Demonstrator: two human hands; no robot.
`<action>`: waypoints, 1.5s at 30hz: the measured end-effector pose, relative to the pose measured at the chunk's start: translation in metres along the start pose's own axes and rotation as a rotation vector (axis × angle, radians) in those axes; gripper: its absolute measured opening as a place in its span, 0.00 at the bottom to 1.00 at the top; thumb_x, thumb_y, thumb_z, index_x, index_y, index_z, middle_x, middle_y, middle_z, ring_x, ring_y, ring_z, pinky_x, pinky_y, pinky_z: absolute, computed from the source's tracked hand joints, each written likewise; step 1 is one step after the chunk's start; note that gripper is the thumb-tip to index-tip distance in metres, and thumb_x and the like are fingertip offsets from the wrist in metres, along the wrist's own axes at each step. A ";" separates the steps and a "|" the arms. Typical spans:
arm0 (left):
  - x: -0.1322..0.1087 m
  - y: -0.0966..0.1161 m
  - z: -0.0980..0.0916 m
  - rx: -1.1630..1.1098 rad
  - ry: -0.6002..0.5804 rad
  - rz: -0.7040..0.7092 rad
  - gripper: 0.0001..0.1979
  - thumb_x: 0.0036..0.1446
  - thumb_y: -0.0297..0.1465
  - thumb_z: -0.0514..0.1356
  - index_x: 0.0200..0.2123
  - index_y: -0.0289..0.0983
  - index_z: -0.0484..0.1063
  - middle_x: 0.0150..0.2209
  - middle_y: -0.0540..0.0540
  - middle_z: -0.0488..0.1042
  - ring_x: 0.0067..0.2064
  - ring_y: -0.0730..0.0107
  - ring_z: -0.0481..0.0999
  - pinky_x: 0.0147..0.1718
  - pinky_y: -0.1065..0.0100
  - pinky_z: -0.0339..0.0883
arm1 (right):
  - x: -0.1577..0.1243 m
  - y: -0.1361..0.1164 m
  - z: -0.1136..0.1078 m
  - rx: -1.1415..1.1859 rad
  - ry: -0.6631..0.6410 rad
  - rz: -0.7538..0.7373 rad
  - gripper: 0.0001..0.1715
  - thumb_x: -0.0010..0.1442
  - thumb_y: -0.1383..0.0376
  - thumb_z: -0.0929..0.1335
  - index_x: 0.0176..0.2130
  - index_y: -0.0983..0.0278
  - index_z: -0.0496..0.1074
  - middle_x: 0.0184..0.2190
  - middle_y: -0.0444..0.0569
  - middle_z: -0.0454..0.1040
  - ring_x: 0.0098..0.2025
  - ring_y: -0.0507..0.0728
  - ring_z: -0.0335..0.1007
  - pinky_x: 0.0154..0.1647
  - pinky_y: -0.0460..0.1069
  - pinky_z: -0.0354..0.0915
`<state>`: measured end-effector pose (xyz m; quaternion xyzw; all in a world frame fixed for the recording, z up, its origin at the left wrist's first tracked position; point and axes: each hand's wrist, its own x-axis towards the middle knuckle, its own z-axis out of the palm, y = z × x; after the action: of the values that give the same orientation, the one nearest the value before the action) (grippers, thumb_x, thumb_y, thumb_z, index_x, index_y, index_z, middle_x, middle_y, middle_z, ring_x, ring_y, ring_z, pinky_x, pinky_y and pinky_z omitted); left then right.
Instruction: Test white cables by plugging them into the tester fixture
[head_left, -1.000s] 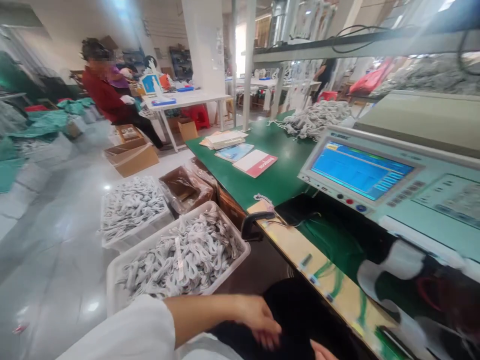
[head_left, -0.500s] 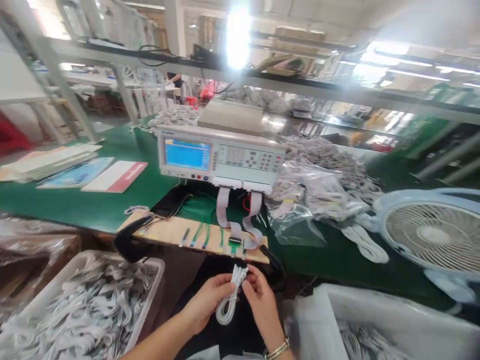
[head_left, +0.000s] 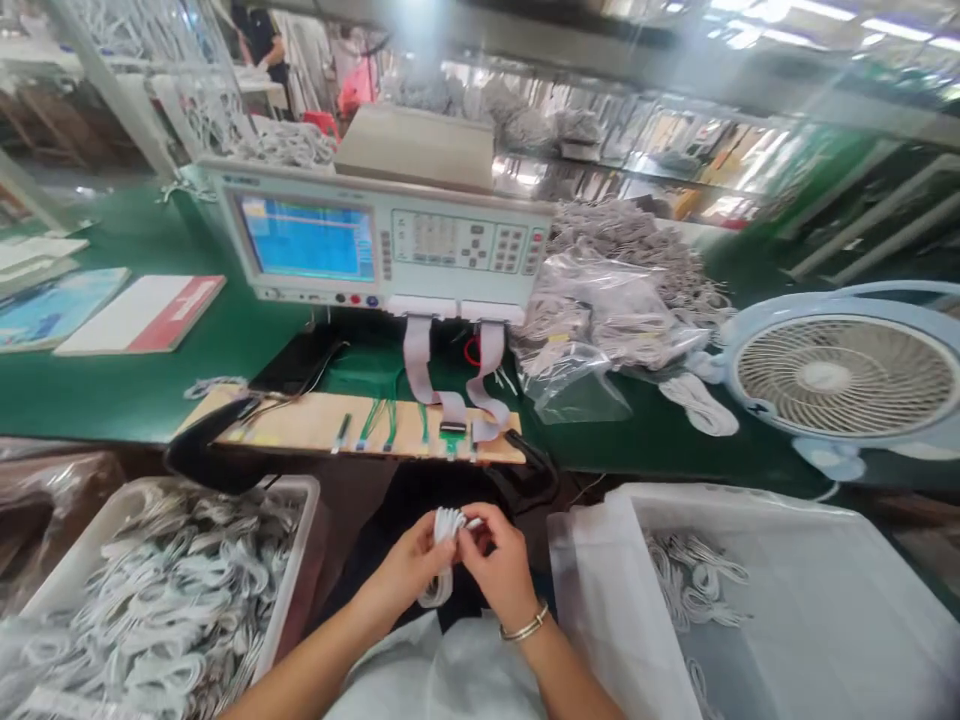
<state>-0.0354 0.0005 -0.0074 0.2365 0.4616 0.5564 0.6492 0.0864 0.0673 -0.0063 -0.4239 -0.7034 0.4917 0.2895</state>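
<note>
I hold a small white cable bundle [head_left: 444,560] low in front of me, just below the wooden board [head_left: 352,428] on the table [head_left: 135,385]. My left hand [head_left: 409,568] grips the loops; my right hand [head_left: 501,565] pinches its plug end. It is not plugged into the board yet. The bin [head_left: 296,560] on my left is full of cables, and the bin [head_left: 750,500] on my right has only a few, so I think most are left.
</note>
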 end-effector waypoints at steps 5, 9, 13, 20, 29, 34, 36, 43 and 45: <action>0.001 -0.003 -0.021 -0.259 0.020 -0.216 0.20 0.48 0.46 0.53 0.30 0.34 0.66 0.26 0.48 0.68 0.29 0.73 0.67 0.33 0.70 0.59 | 0.007 0.011 0.015 0.081 -0.058 0.115 0.08 0.51 0.68 0.63 0.35 0.64 0.64 0.24 0.42 0.67 0.25 0.50 0.62 0.25 0.44 0.60; 0.003 0.002 -0.035 -0.341 -0.049 -0.313 0.12 0.41 0.34 0.63 0.27 0.32 0.68 0.24 0.50 0.66 0.24 0.78 0.64 0.27 0.74 0.58 | 0.013 0.003 0.019 0.115 -0.202 0.075 0.08 0.52 0.66 0.64 0.35 0.62 0.68 0.30 0.45 0.69 0.31 0.52 0.65 0.32 0.46 0.63; 0.005 0.009 -0.042 -0.250 -0.079 -0.330 0.12 0.39 0.33 0.64 0.28 0.31 0.70 0.23 0.50 0.66 0.23 0.78 0.63 0.26 0.74 0.57 | 0.015 -0.005 0.018 -0.010 -0.237 -0.125 0.12 0.54 0.67 0.63 0.39 0.58 0.70 0.43 0.49 0.65 0.44 0.54 0.62 0.45 0.50 0.60; 0.015 0.005 -0.028 -0.148 0.047 -0.121 0.15 0.34 0.34 0.67 0.22 0.32 0.65 0.20 0.51 0.66 0.21 0.79 0.62 0.23 0.76 0.55 | 0.013 -0.004 0.014 -0.009 -0.090 -0.001 0.15 0.53 0.67 0.62 0.42 0.59 0.69 0.34 0.48 0.67 0.35 0.53 0.65 0.35 0.48 0.62; 0.023 0.002 0.001 0.048 0.154 -0.012 0.15 0.37 0.35 0.65 0.23 0.32 0.64 0.19 0.53 0.63 0.21 0.80 0.61 0.22 0.76 0.54 | 0.018 -0.004 -0.012 0.446 -0.216 0.344 0.10 0.48 0.61 0.66 0.26 0.67 0.69 0.16 0.39 0.64 0.18 0.46 0.56 0.15 0.41 0.51; 0.025 0.023 0.021 -0.053 0.212 0.031 0.14 0.40 0.37 0.63 0.25 0.35 0.62 0.23 0.53 0.64 0.24 0.79 0.63 0.26 0.75 0.59 | 0.021 -0.007 -0.026 0.548 -0.006 0.315 0.13 0.50 0.57 0.65 0.30 0.65 0.67 0.19 0.39 0.64 0.19 0.46 0.55 0.16 0.41 0.49; 0.027 0.029 0.024 -0.045 0.162 -0.015 0.15 0.39 0.37 0.63 0.26 0.35 0.62 0.24 0.51 0.65 0.26 0.77 0.65 0.27 0.74 0.60 | 0.024 -0.009 -0.029 0.606 0.019 0.342 0.16 0.48 0.56 0.66 0.33 0.66 0.68 0.21 0.42 0.67 0.21 0.49 0.59 0.18 0.42 0.53; 0.041 0.031 0.014 0.092 0.182 -0.033 0.21 0.32 0.42 0.65 0.24 0.33 0.65 0.19 0.50 0.65 0.22 0.76 0.64 0.21 0.74 0.57 | 0.044 -0.017 -0.030 0.473 -0.045 0.234 0.19 0.44 0.56 0.69 0.32 0.68 0.73 0.20 0.46 0.72 0.22 0.53 0.63 0.23 0.47 0.58; 0.042 0.035 0.011 0.081 0.186 -0.023 0.21 0.32 0.44 0.64 0.25 0.33 0.65 0.19 0.50 0.66 0.22 0.76 0.64 0.21 0.74 0.58 | 0.047 -0.017 -0.028 0.420 -0.070 0.209 0.19 0.46 0.56 0.68 0.34 0.68 0.73 0.21 0.47 0.73 0.23 0.54 0.64 0.24 0.47 0.59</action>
<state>-0.0454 0.0514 0.0125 0.2046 0.5447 0.5492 0.5999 0.0823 0.1188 0.0190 -0.4075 -0.5475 0.6689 0.2946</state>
